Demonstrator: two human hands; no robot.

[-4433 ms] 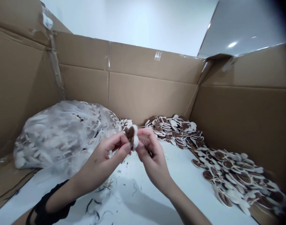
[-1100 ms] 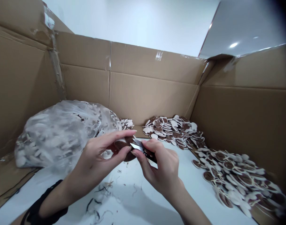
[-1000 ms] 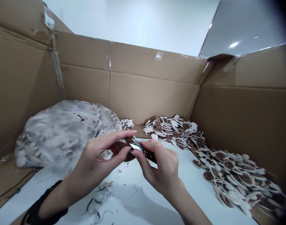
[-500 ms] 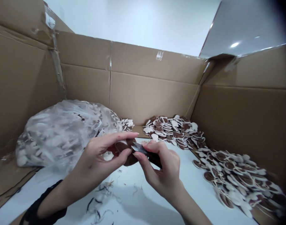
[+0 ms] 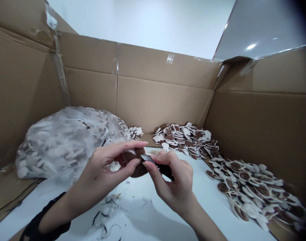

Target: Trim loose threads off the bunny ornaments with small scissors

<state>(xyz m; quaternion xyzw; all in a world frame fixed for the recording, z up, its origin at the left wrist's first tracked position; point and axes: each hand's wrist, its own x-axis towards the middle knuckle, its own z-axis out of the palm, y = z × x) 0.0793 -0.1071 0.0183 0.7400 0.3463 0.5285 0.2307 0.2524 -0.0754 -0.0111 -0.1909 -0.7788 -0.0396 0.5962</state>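
Closed snips [image 5: 165, 170] since earlier frame, with tip at brown patch [image 5: 140, 171]; probably made a cut there. Pinched patch in left hand [image 5: 100, 167], clamped snips in right hand [image 5: 176, 184]. Held both over white table [image 5: 193, 190], between plastic bag [image 5: 60, 147] at left and pile of patches [image 5: 255, 190] at right.

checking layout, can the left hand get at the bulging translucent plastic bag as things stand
Probably yes: the bag lies close by the left hand, with nothing visible between, though that hand is pinching a rounded brown fabric-like piece.
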